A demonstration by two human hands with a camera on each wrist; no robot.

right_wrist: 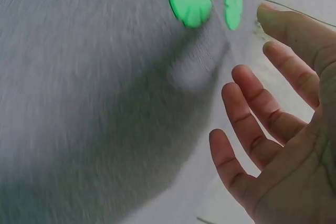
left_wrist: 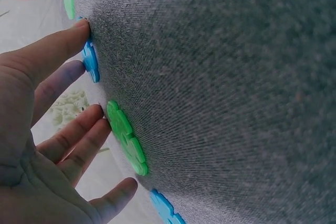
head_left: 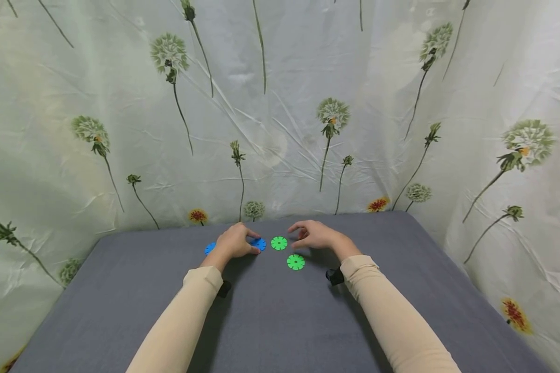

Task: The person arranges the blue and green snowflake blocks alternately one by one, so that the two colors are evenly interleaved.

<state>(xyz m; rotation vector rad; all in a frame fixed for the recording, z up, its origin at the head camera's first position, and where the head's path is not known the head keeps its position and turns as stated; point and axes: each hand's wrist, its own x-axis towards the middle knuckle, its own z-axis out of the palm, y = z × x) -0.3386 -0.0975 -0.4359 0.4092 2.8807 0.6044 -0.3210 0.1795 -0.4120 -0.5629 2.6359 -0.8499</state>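
Note:
My left hand holds a notched blue disc on the cloth, thumb and index finger at its opposite edges. In the left wrist view this blue disc lies flat, and the other fingers of the hand extend beside a green disc. A second blue disc shows left of the hand. Two green discs, one farther back and one nearer, lie between the hands. Just right of them my right hand hovers, fingers spread and slightly bent, holding nothing; the right wrist view shows its palm.
Grey cloth covers the table, whose back edge runs just beyond the hands. Behind and at both sides hangs a pale curtain with dandelion prints. Dark wrist straps show at both sleeves.

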